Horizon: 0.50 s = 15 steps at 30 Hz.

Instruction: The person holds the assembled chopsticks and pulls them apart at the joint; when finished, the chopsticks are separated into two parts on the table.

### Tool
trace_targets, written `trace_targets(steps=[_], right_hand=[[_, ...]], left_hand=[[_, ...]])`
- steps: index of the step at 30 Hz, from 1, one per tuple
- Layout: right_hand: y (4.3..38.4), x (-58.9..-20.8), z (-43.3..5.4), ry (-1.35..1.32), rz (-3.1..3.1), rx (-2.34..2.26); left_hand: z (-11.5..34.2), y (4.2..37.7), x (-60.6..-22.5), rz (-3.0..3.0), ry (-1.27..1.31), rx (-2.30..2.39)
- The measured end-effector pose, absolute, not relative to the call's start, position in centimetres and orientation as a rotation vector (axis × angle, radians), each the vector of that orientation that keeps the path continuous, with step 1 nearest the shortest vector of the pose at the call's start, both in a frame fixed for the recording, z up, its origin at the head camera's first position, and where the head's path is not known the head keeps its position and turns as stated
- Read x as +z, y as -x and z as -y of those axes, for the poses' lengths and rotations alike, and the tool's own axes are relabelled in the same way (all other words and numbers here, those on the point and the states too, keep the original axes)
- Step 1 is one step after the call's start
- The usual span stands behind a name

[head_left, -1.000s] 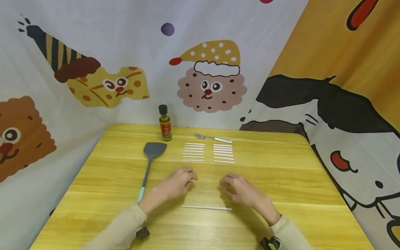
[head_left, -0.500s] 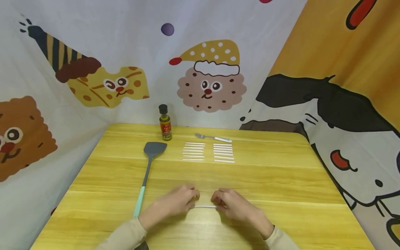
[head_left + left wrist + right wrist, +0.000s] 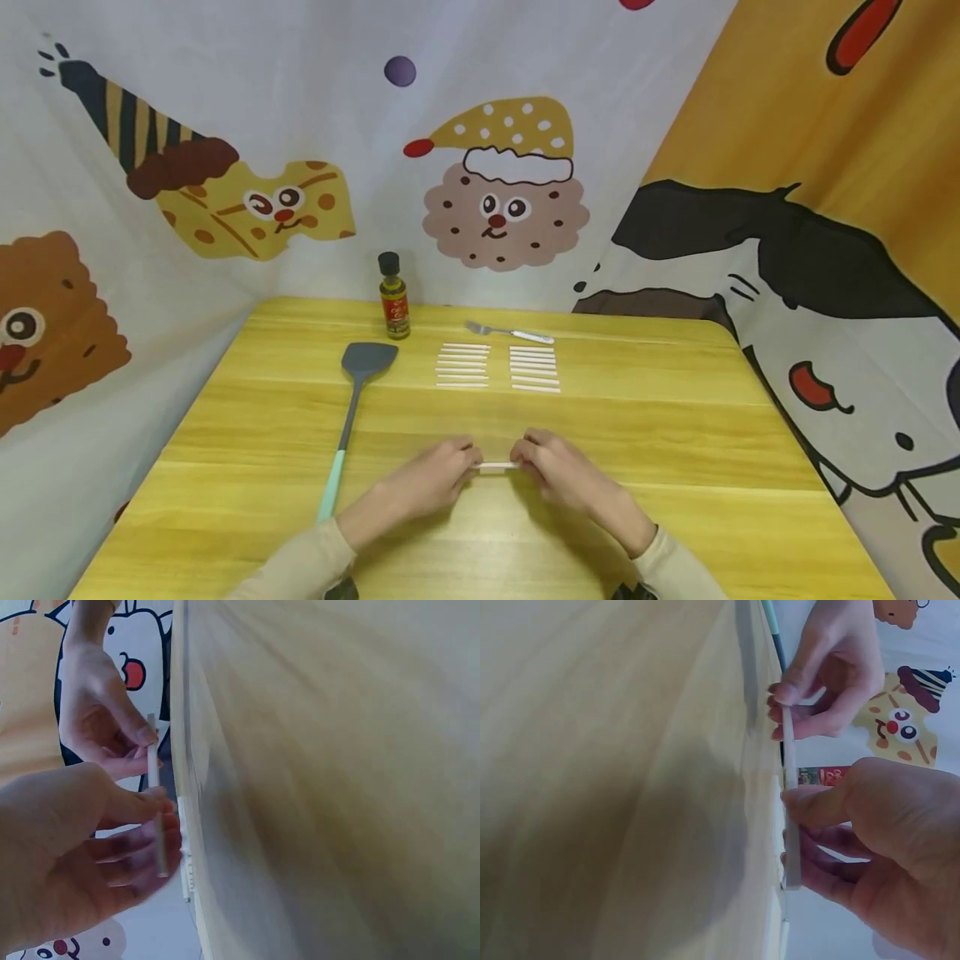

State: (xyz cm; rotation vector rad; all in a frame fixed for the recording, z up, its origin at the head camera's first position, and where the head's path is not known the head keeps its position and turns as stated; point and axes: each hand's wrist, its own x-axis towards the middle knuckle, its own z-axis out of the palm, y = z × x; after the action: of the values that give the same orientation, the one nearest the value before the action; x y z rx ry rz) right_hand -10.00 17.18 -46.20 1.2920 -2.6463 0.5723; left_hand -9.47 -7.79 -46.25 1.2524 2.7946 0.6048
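Observation:
A thin white stick (image 3: 498,466) is held level between both hands, above the wooden table. My left hand (image 3: 433,477) pinches it near its left end, thumb against fingers. Toward the other end, my right hand (image 3: 562,475) pinches it the same way. In the left wrist view the stick (image 3: 154,769) looks raised off the tabletop, and its end passes across the left fingers. The right wrist view has the stick (image 3: 790,761) running from one hand to the other, with its near end sticking out past the right thumb.
Beyond the hands lie two groups of short white sticks, a left group (image 3: 461,385) and a right group (image 3: 535,389). A fork (image 3: 532,337) is behind them. A capped bottle (image 3: 394,307) stands at the back left, and a turner (image 3: 367,360) lies left of the hands.
Both hands came down to the stick that lay on the table and took hold of it. They have since lifted it and brought it slightly away from the person.

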Motion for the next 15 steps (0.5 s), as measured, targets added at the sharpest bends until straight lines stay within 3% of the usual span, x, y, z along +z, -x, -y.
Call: trace_targets(steps=[15], right_hand=[[11.3,-46.5,-16.6,-1.247,2.438,0.513]], left_hand=[[8.7,11.4,-46.0,-3.105,-1.452,0.589]])
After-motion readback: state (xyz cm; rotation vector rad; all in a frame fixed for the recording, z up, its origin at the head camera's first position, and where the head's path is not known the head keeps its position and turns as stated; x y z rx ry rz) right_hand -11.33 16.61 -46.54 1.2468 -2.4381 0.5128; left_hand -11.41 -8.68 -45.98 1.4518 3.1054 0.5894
